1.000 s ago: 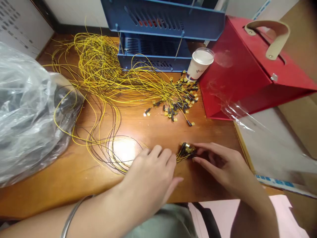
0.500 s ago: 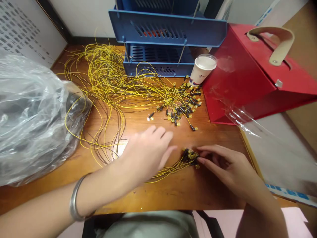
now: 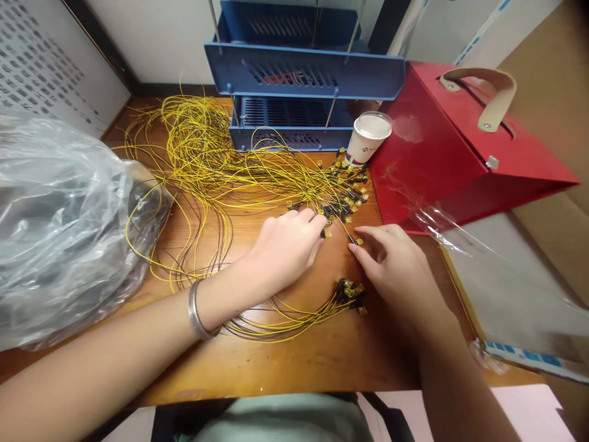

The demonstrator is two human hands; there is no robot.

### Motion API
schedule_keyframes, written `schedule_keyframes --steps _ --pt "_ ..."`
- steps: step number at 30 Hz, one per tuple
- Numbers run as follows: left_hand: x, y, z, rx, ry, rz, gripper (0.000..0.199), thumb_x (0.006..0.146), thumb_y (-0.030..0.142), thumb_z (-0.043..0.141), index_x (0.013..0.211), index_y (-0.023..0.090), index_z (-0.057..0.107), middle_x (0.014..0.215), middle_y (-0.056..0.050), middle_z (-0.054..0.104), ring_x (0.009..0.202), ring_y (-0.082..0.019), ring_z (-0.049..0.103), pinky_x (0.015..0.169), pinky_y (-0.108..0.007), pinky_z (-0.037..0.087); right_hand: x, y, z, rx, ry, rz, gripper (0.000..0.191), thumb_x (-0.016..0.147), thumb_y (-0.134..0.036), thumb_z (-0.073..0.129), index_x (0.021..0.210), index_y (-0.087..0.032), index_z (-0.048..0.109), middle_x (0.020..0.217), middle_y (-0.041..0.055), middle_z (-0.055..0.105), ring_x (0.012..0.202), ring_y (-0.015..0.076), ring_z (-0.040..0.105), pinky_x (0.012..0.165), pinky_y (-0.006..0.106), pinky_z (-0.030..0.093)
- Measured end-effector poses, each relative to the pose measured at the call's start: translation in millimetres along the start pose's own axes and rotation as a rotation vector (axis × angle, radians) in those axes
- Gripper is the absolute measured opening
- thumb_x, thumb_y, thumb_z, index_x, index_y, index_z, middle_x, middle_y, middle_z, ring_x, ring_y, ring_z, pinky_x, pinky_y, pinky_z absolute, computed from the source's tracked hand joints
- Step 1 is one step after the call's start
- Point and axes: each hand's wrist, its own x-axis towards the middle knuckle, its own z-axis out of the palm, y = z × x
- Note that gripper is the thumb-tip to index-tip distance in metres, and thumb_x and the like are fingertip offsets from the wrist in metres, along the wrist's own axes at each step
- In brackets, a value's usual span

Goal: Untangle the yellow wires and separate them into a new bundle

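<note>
Yellow and black wires [image 3: 197,147] spread over the wooden table, their black connector ends [image 3: 343,202] heaped near the paper cup. My left hand [image 3: 292,245] rests at the near left edge of that heap, its fingers bent together; what they grip, if anything, is hidden. Just beside a single connector [image 3: 353,240] is my right hand [image 3: 386,252], with thumb and forefinger apart on either side of its end. Closer to me lies a smaller bunch of connectors [image 3: 350,293], touched by neither hand, its wires running left beneath my left forearm.
A clear plastic bag [image 3: 69,239] bulges at the left. Behind the wires stands a blue slotted rack [image 3: 304,70], with a white paper cup [image 3: 368,138] at its right. A red box [image 3: 427,141] with a beige handle takes up the back right.
My right hand has left the near bunch and moved up to the single connector. My left hand has moved slightly forward to the heap, its fingers now more closed.
</note>
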Motion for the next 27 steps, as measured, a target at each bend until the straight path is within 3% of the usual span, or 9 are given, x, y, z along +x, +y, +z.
schedule_keyframes --steps 6,10,13,15,18,22,24,27 --pt "-10 15 -6.6 -0.215 -0.041 -0.011 0.030 0.103 0.036 0.047 0.096 0.017 0.069 0.100 -0.008 0.068 0.088 -0.027 0.067 0.067 -0.036 0.047 0 -9 2 0.046 0.057 0.050 0.010 0.091 -0.028 0.064 0.091 -0.019 0.069 0.099 0.0082 0.064 0.070 0.0213 0.061 0.070 0.038 0.049" --pt "-7 23 -7.7 -0.647 -0.065 -0.071 0.045 0.106 0.045 0.037 0.089 0.019 0.069 0.091 -0.005 0.069 0.085 -0.022 0.064 0.077 -0.035 0.046 -18 -22 -17 0.501 -0.039 0.127 0.016 0.093 -0.038 0.065 0.092 -0.022 0.066 0.077 0.0003 0.062 0.056 0.0149 0.053 0.055 0.029 0.044" --pt "1 23 -10.3 -1.071 -0.107 -0.129 0.042 0.105 0.042 0.038 0.090 0.016 0.069 0.086 -0.004 0.070 0.070 -0.014 0.059 0.068 -0.028 0.045 -30 -32 -29 0.709 -0.169 0.159 0.021 0.095 -0.044 0.064 0.090 -0.024 0.063 0.063 -0.0040 0.053 0.052 0.0140 0.045 0.048 0.026 0.035" --pt "10 19 -13.8 -1.253 -0.115 -0.267 0.036 0.103 0.037 0.043 0.093 0.014 0.069 0.077 -0.002 0.066 0.058 -0.011 0.052 0.059 -0.024 0.041 -34 -37 -34 0.712 -0.210 0.121 0.021 0.095 -0.042 0.063 0.086 -0.023 0.063 0.063 -0.0035 0.053 0.054 0.0134 0.044 0.048 0.025 0.035" --pt "26 6 -20.4 -1.368 -0.041 -0.421 0.027 0.099 0.028 0.047 0.091 0.013 0.068 0.076 -0.003 0.065 0.054 -0.009 0.048 0.051 -0.021 0.035 -37 -44 -38 0.664 -0.275 0.073 0.022 0.096 -0.039 0.060 0.084 -0.022 0.065 0.067 -0.0012 0.058 0.057 0.0143 0.048 0.051 0.026 0.037" --pt "49 -24 -30.5 -1.425 0.082 -0.511 0.022 0.097 0.023 0.045 0.085 0.014 0.061 0.113 -0.010 0.071 0.057 -0.007 0.050 0.048 -0.020 0.033 -47 -47 -45 0.604 -0.369 0.025 0.025 0.096 -0.036 0.057 0.078 -0.021 0.067 0.064 0.0004 0.058 0.057 0.0158 0.050 0.050 0.027 0.038" --pt "61 -40 -36.2 -1.391 0.131 -0.555 0.021 0.096 0.023 0.045 0.086 0.014 0.061 0.118 -0.011 0.070 0.058 -0.007 0.051 0.049 -0.021 0.034 -58 -43 -50 0.579 -0.366 -0.005 0.022 0.093 -0.034 0.062 0.075 -0.022 0.067 0.062 0.0007 0.058 0.057 0.0165 0.052 0.050 0.027 0.041" --pt "77 -64 -43.4 -1.369 0.219 -0.609 0.018 0.094 0.022 0.045 0.090 0.015 0.061 0.118 -0.010 0.071 0.062 -0.008 0.054 0.051 -0.021 0.038 -72 -30 -58 0.649 -0.395 -0.176 0.017 0.088 -0.037 0.071 0.077 -0.024 0.072 0.070 0.0039 0.067 0.063 0.0190 0.061 0.057 0.028 0.050"
